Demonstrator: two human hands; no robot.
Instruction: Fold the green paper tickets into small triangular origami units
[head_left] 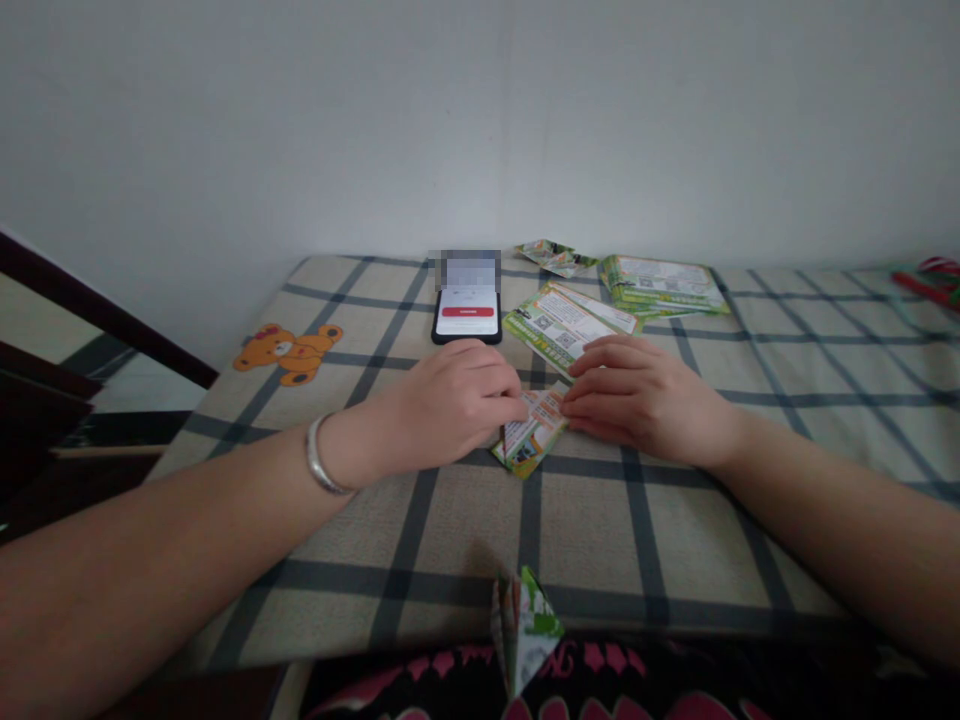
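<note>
Both my hands rest on a checked cloth surface (pixel 600 540), pressing a small folded green-and-white leaflet (pixel 531 432) between them. My left hand (pixel 450 405), with a silver bracelet at the wrist, has its fingers curled and pinching the leaflet's left edge. My right hand (pixel 645 398) lies on the leaflet's right part, fingers together and bent down onto it. A flat leaflet (pixel 564 322) lies just beyond my right hand.
A phone (pixel 466 310) with a lit screen lies behind my left hand. A stack of leaflets (pixel 661 284) and a crumpled one (pixel 553 257) sit near the wall. A folded paper piece (pixel 523 626) stands at the near edge. A bear print (pixel 289 352) marks the cloth's left.
</note>
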